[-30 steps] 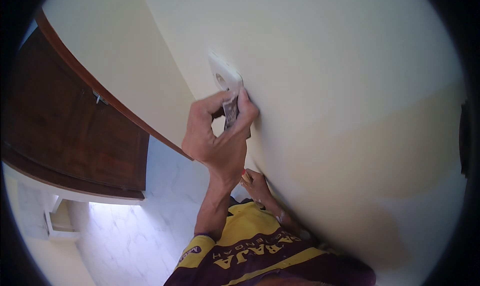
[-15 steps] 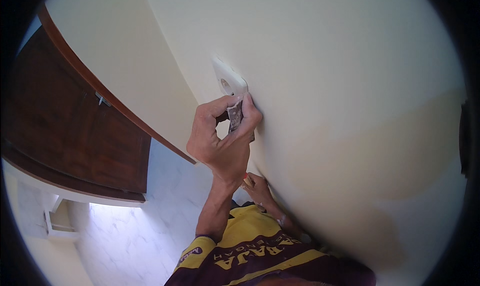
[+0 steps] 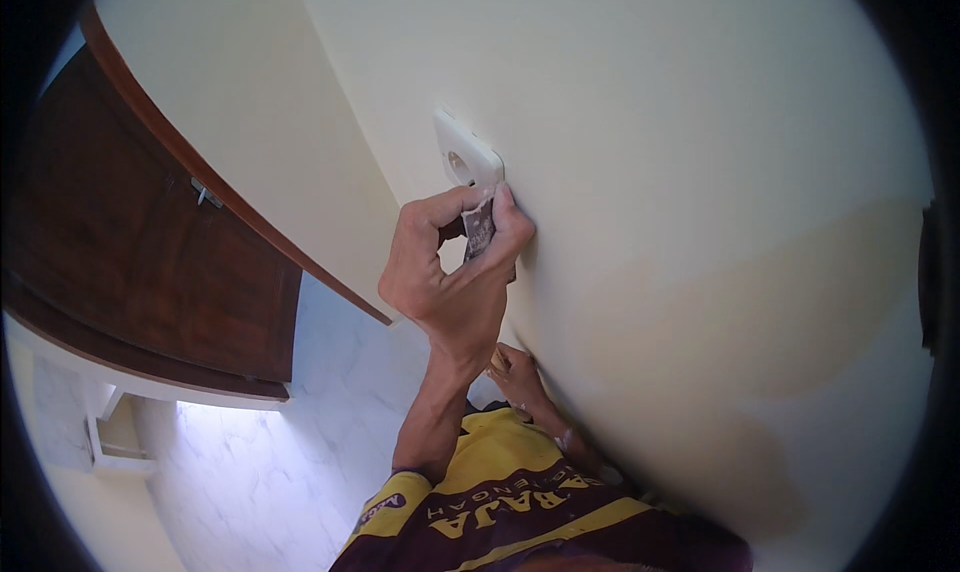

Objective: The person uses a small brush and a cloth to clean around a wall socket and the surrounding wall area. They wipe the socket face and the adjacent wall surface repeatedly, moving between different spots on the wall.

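My left hand (image 3: pixel 440 272) is raised to the wall and closed, with a piece of sandpaper (image 3: pixel 479 230) pinched between thumb and fingers. The sandpaper is dark brown, folded and dusted white. Its upper end is by the lower edge of a white wall socket (image 3: pixel 483 159) with a round recess. Fingertips of the same hand touch or nearly touch the socket's lower corner. Lower down, close to my body and the wall, my right hand (image 3: pixel 520 377) is closed round a tan, wooden-looking handle (image 3: pixel 498 360). The rest of that tool is hidden behind my left wrist.
A cream wall (image 3: pixel 680 122) with tan patches fills the right side. It meets another wall in a corner left of the socket. A brown wooden door (image 3: pixel 150 232) with a metal handle stands at the left. White marbled floor (image 3: pixel 330 432) lies below.
The socket and my left hand both sit slightly further right in the picture. My left hand still holds the sandpaper at the socket's lower edge. My right hand has barely changed.
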`<state>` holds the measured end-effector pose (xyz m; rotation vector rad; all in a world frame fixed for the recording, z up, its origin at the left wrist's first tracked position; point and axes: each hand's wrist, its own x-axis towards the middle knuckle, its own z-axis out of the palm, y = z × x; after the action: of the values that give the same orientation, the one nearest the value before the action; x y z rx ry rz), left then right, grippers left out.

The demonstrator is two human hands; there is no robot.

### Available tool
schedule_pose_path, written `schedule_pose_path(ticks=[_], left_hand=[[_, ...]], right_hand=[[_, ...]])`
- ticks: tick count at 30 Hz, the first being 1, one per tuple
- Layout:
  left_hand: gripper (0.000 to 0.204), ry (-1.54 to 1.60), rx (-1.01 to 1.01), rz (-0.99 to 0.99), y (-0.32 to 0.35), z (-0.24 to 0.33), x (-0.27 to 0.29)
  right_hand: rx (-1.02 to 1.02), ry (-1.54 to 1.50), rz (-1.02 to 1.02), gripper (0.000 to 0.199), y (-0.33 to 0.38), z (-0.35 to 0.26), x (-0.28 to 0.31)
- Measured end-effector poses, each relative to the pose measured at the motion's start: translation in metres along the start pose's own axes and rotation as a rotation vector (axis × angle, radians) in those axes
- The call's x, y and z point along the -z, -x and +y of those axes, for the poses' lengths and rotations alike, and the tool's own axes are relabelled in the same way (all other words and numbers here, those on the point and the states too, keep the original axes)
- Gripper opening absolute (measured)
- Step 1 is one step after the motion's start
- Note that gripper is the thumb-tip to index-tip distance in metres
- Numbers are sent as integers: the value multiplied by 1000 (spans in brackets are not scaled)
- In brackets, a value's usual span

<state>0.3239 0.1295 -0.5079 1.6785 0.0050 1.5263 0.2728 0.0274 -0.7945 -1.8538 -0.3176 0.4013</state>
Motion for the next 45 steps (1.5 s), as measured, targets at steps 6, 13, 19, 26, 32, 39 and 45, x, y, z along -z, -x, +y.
schedule_pose_path(ticks=[6, 13, 19, 26, 32, 39, 45], left_hand=[[23, 24, -1, 22, -2, 1, 0], [23, 23, 41, 13, 12, -5, 4], [24, -13, -44, 18, 3, -5, 3], [25, 18, -57, 53, -6, 5, 3], [24, 27, -39, -3, 3, 0, 5], [25, 20, -54, 12, 13, 2, 6], [24, -9, -25, 40, 13, 3, 3]], right_hand=[[17, -103, 16, 32, 0, -1, -2], [-2, -79, -9, 28, 0, -14, 2], [36, -83, 2, 25, 1, -15, 1], [27, -73, 2, 26, 2, -17, 3], [32, -17, 17, 34, 2, -11, -1], [87, -59, 43, 35, 11, -7, -1], [27, -40, 7, 34, 9, 3, -3]])
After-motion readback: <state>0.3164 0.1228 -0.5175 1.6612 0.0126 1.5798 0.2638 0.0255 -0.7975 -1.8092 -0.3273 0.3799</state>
